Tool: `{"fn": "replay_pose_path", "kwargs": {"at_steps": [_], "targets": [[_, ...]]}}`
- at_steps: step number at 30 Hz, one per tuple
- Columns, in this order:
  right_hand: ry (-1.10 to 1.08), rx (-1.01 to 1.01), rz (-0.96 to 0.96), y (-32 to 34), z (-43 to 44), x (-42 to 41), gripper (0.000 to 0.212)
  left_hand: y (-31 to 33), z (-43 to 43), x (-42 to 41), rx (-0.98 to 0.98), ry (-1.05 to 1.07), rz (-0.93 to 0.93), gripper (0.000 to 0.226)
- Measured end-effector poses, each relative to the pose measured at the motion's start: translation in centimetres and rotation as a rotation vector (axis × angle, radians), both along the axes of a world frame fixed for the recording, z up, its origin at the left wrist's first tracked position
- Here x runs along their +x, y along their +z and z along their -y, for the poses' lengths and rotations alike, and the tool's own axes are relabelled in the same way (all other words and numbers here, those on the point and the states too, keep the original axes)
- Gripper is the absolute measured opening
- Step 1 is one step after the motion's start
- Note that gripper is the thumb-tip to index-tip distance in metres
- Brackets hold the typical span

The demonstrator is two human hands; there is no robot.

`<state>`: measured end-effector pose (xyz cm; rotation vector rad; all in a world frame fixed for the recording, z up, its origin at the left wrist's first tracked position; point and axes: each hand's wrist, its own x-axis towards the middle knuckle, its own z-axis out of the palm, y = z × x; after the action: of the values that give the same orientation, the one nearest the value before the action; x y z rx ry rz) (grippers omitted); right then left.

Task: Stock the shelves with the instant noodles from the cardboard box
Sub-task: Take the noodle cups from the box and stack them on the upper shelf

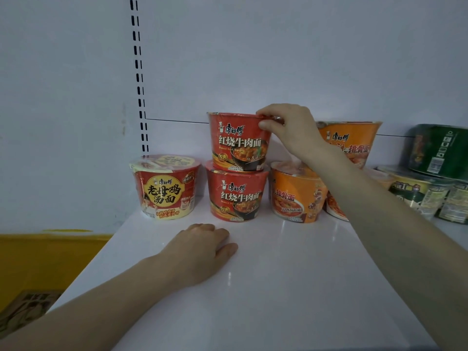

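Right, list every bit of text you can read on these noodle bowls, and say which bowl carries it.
"康师傅": upper red bowl, lower red bowl, left bowl, upper orange bowl.
"红烧牛肉面": both red bowls.
"经典": gold badge on both red bowls.
"老母鸡汤面": left bowl.
"排骨面": upper orange bowl and lower orange bowl, with the characters before it hidden.
The small print everywhere and the labels on the green bowls are too blurred to read.

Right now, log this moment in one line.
right hand: grips top red bowl, stacked on lower red bowl | left hand: rests on shelf
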<state>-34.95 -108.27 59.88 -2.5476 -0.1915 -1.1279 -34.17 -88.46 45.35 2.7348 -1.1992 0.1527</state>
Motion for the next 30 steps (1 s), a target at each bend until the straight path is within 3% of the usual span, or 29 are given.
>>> {"fn": "replay_pose_path", "kwargs": {"at_steps": [30], "targets": [[-0.101,-0.035,-0.001,-1.2,-0.5,0.0,0.031,-0.2,0.1,0.0,-0.007,0.005,0.031,0.050]]}}
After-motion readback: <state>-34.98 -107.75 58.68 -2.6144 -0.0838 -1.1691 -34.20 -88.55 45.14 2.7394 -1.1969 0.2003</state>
